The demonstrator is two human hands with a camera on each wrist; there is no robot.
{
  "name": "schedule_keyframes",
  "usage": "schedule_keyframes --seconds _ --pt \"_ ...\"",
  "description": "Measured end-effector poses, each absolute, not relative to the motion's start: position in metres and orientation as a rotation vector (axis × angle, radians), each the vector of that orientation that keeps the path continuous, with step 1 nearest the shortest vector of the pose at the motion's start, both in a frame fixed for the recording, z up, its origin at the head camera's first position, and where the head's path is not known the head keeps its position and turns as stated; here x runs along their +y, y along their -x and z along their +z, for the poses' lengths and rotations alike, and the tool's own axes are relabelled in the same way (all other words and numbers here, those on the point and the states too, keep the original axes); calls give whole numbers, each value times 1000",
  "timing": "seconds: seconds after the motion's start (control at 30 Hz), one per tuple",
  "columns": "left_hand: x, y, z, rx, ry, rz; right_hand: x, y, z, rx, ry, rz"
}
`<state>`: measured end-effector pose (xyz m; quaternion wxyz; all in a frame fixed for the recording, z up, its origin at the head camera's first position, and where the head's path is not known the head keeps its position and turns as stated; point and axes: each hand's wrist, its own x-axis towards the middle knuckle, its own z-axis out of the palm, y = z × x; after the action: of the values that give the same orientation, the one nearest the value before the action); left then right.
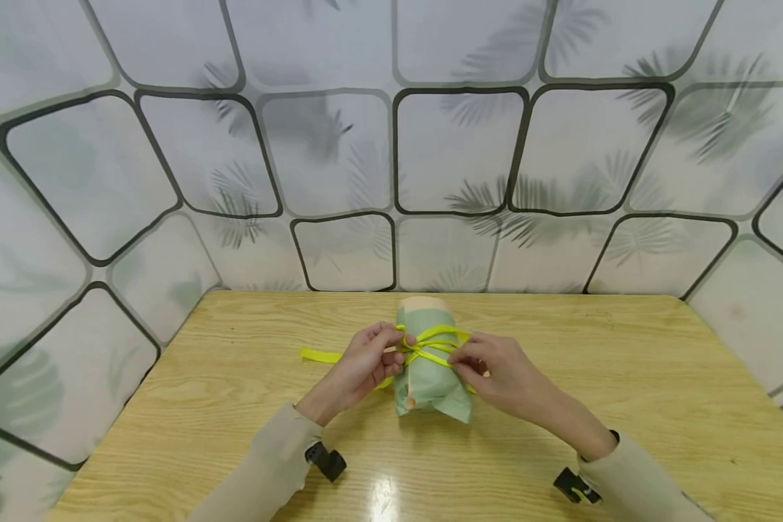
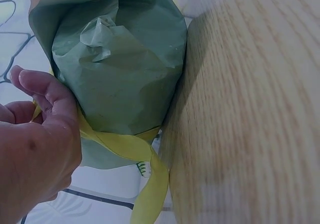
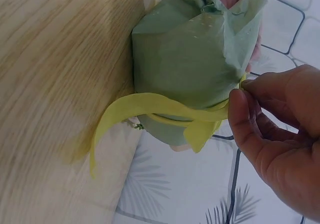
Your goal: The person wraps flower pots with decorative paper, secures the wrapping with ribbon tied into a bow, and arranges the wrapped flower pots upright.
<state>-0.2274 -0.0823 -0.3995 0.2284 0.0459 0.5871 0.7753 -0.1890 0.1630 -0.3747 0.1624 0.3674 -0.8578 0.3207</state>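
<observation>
A rounded bundle wrapped in pale green paper (image 1: pixel 431 380) lies on the table, its far end showing a beige band. Yellow ribbon (image 1: pixel 438 346) goes round its middle and crosses on top in a knot or bow. At the left of the crossing, my left hand (image 1: pixel 368 360) pinches ribbon between thumb and finger. My right hand (image 1: pixel 499 373) pinches ribbon on the right side. In the left wrist view, a loose ribbon tail (image 2: pixel 150 189) hangs beside the left hand. Another ribbon end (image 3: pixel 115 111) curls onto the wood in the right wrist view. The bundle's contents are hidden.
The wooden table (image 1: pixel 248 341) ends at a patterned wall covering (image 1: pixel 457 159) behind and at both sides. A ribbon end (image 1: pixel 320 355) lies on the table left of the bundle. Small black devices (image 1: pixel 326 461) are strapped at both wrists.
</observation>
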Motion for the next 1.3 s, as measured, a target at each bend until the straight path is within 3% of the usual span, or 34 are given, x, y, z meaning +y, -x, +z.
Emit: schedule_keyframes --seconds 1.3 --pt "-84 228 -400 1603 -125 2131 219 182 -385 -2561 -842 861"
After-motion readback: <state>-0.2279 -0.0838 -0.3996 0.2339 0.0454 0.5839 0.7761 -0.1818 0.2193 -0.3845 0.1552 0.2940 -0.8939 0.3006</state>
